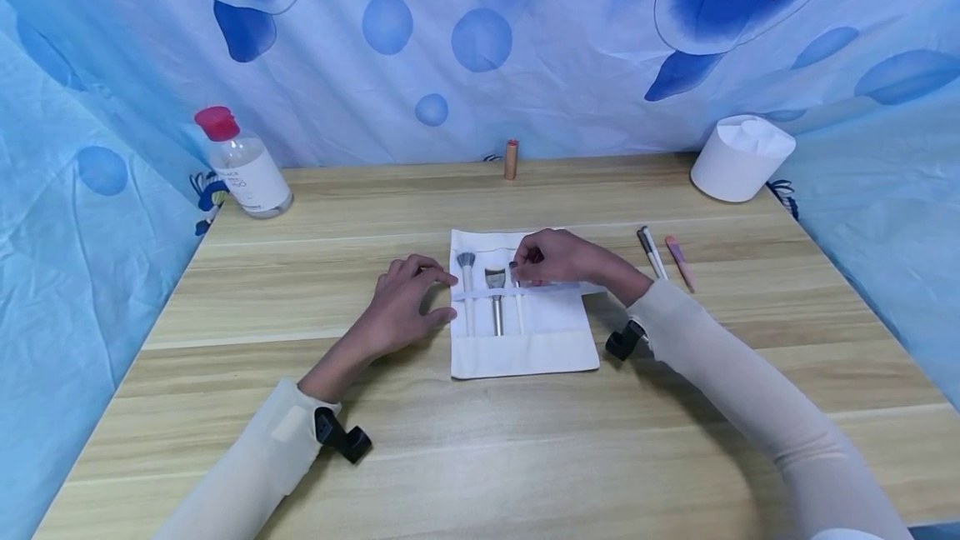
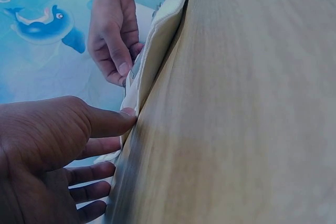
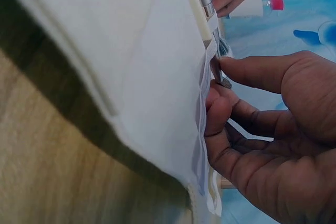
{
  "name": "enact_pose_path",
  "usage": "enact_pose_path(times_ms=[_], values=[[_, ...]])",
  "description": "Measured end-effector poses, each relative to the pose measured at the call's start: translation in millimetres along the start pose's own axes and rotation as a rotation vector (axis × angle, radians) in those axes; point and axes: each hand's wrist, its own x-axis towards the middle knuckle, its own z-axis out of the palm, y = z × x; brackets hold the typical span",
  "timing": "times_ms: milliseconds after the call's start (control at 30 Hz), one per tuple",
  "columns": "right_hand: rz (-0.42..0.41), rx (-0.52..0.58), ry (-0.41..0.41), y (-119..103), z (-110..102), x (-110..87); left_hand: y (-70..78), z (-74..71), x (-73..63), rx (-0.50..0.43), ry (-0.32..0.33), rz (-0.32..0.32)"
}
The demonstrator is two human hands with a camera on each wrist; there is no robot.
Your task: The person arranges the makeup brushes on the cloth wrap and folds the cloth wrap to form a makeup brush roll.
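Note:
A white cloth brush roll [image 1: 555, 357] lies unfolded on the wooden table. Under its pale elastic band [image 1: 555, 290] sit a fluffy makeup brush [image 1: 467, 261], a flat wide brush [image 1: 497, 280] and a slim brush [image 1: 519, 311]. My right hand [image 1: 564, 257] pinches the slim brush near its head, between thumb and fingers; the right wrist view shows its dark tip [image 3: 226, 83] by the thumb. With fingers extended, my left hand [image 1: 401, 307] touches the roll's left edge. In the left wrist view the left thumb [image 2: 113, 121] rests at that edge.
To the right lie a dark-tipped pen-like stick [image 1: 651, 252] and a pink tool [image 1: 679, 263]. A white paper roll [image 1: 738, 161] stands back right, a red-capped bottle [image 1: 255, 177] back left. A small brown cylinder [image 1: 511, 161] stands at the far edge before the curtain [image 1: 555, 90].

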Motion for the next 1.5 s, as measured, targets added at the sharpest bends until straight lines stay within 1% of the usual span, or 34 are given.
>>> enact_pose_path(times_ms=[133,233,300,400,667,833,933,1067,1167,1300,1500], values=[[-0.04,-0.11,0.03,0,-2,-2.4,0.7,-0.1,-0.3,-0.003,-0.002,0.0],[-0.094,-0.196,0.093,0,-6,-7.5,1.2,-0.2,0.1,-0.001,-0.004,0.001],[-0.125,-0.229,0.14,1,-11,-11.7,1.6,-0.5,0.7,0.0,-0.003,0.003],[-0.132,-0.251,0.196,6,-21,-19.5,1.9,-1.3,1.3,-0.003,-0.002,0.008],[-0.028,-0.344,0.297,26,-55,-47.8,0.6,-1.4,1.0,0.0,-0.001,0.012],[0.105,-0.409,0.347,39,-72,-66.5,0.0,-1.1,0.4,0.007,-0.006,0.005],[0.179,-0.458,0.362,47,-80,-74.2,0.6,-1.5,-0.5,0.006,-0.004,0.006],[0.256,-0.495,0.345,56,-87,-79.9,1.6,-2.0,-1.2,0.002,-0.001,0.009],[0.303,-0.511,0.307,62,-89,-82.2,2.0,-2.1,-1.0,0.001,-0.001,0.011],[0.332,-0.518,0.269,69,-89,-81.9,2.2,-2.2,-0.4,0.004,-0.002,0.01],[0.343,-0.489,0.27,74,-85,-75.9,1.1,-1.4,0.4,0.011,-0.001,0.009]])
